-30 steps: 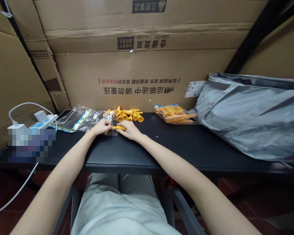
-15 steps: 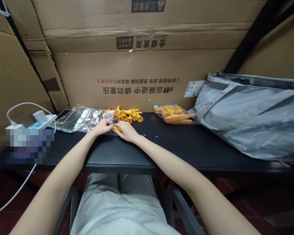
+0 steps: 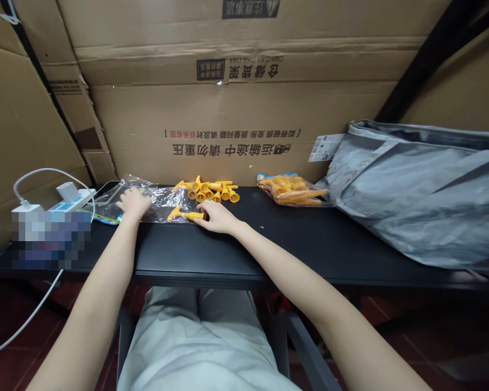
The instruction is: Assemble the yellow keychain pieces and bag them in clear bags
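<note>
My left hand [image 3: 135,204] lies with its fingers spread on a clear plastic bag [image 3: 157,196], toward the bag's left part. My right hand [image 3: 220,218] is closed round the wide end of a yellow trumpet-shaped plastic piece [image 3: 193,215] at the bag's right end. A second yellow piece [image 3: 174,213] lies just left of it. I cannot tell whether these two are inside the bag or on it. Behind my right hand sits a heap of several loose yellow trumpet-shaped pieces [image 3: 214,191], partly against the bag.
A filled bag of yellow pieces [image 3: 291,190] lies to the right, beside a big grey fabric bag [image 3: 415,195]. On the left are a power strip [image 3: 75,201] with a charger and white cable [image 3: 44,172]. Cardboard [image 3: 236,108] walls off the back of the black table [image 3: 293,244].
My left hand has moved left along the plastic bag and its fingers have spread. My right hand stays nearly in place. Two yellow pieces by it are now in plain sight.
</note>
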`<state>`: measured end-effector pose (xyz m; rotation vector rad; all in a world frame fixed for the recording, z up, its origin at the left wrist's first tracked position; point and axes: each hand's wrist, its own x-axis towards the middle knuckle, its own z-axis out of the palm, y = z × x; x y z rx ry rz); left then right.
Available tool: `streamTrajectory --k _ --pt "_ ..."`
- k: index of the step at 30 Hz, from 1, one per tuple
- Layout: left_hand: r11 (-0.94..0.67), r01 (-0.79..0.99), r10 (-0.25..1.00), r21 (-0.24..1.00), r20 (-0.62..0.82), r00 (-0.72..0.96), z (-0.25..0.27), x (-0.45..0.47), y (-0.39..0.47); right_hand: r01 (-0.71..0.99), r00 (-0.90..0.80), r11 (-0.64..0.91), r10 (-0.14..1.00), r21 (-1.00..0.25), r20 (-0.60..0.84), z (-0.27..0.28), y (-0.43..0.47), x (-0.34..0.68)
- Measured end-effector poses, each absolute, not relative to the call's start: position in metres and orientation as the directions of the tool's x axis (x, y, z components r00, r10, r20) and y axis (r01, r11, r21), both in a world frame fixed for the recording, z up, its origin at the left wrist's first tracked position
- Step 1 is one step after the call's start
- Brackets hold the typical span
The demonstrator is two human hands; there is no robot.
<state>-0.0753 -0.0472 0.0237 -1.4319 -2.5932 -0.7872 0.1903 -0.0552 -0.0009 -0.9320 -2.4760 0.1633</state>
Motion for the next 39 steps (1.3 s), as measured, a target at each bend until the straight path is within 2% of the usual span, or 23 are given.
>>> streamTrajectory --k 3,5,9,11,15,21,24,27,31,33,36,39 --pt "0.579 0.705 0.718 0.41 0.153 -0.678 0.021 -0.092 -0.045 0.586 -0.656 0.742 0.671 -0.327 0.346 0.0 -0.054 0.193" --pt "0.596 0.702 0.736 0.388 0.085 -0.672 0.019 -0.101 -0.041 0.572 -0.672 0.74 0.67 -0.354 0.315 -0.001 -0.052 0.193" --pt "0.528 0.733 0.775 0.429 0.11 -0.623 0.014 -0.109 -0.033 0.55 -0.649 0.725 0.683 -0.415 0.333 -0.002 -0.051 0.192" --pt "0.445 0.721 0.789 0.531 0.149 -0.597 0.013 -0.11 -0.03 0.536 -0.629 0.719 0.69 -0.442 0.358 -0.002 -0.049 0.193" --pt "0.139 0.663 0.812 0.736 0.298 -0.501 0.015 -0.109 -0.029 0.487 -0.595 0.74 0.67 -0.465 0.444 0.0 -0.045 0.196" --pt "-0.175 0.547 0.677 0.819 0.504 -0.537 0.024 -0.107 -0.031 0.374 -0.535 0.815 0.579 -0.443 0.615 0.008 -0.047 0.201" --pt "-0.29 0.417 0.631 0.861 0.5 -0.593 0.027 -0.104 -0.031 0.334 -0.528 0.854 0.519 -0.398 0.672 0.014 -0.052 0.201" --pt "-0.34 0.292 0.648 0.894 0.447 -0.616 0.027 -0.097 -0.03 0.338 -0.54 0.874 0.485 -0.351 0.688 0.016 -0.055 0.2" --pt "-0.321 0.264 0.765 0.909 0.413 -0.494 0.021 -0.082 -0.028 0.388 -0.578 0.872 0.482 -0.297 0.659 0.014 -0.051 0.2" --pt "-0.319 0.274 0.828 0.907 0.407 -0.384 0.015 -0.076 -0.027 0.421 -0.563 0.836 0.544 -0.351 0.622 0.012 -0.046 0.202" --pt "-0.322 0.258 0.889 0.911 0.385 -0.248 0.006 -0.07 -0.023 0.46 -0.509 0.73 0.683 -0.505 0.524 0.007 -0.039 0.206" --pt "-0.305 0.201 0.928 0.931 0.338 -0.156 -0.002 -0.067 -0.02 0.463 -0.538 0.706 0.704 -0.536 0.463 0.003 -0.033 0.209"
